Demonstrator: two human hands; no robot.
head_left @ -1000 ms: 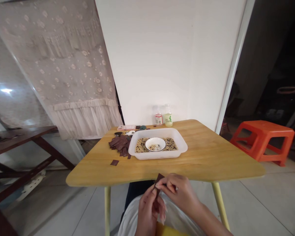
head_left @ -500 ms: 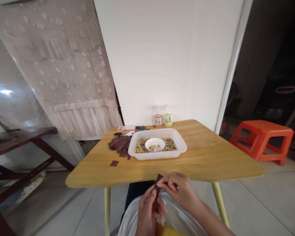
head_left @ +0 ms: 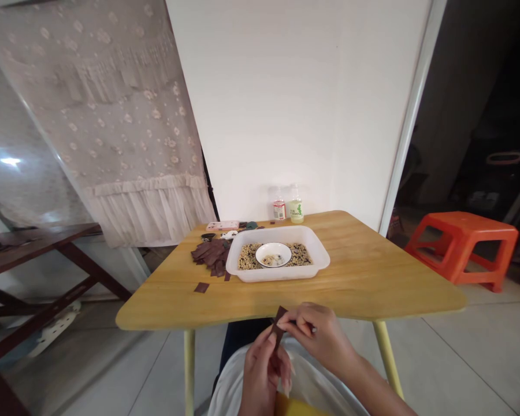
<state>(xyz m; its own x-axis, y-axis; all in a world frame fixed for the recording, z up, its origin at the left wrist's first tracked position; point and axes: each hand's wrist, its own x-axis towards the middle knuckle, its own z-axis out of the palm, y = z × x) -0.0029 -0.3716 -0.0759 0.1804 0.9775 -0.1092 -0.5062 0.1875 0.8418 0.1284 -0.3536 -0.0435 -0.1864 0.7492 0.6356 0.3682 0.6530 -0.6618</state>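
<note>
Little has shifted; the right hand (head_left: 318,341) and left hand (head_left: 260,375) still pinch a dark brown strip (head_left: 278,327) between their fingertips, held upright just off the near edge of the wooden table (head_left: 364,277); the white tray (head_left: 277,276) stays put.

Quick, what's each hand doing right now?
Left hand: closed, pinching a dark brown strip.
Right hand: closed, pinching the same dark brown strip from the other side.
</note>
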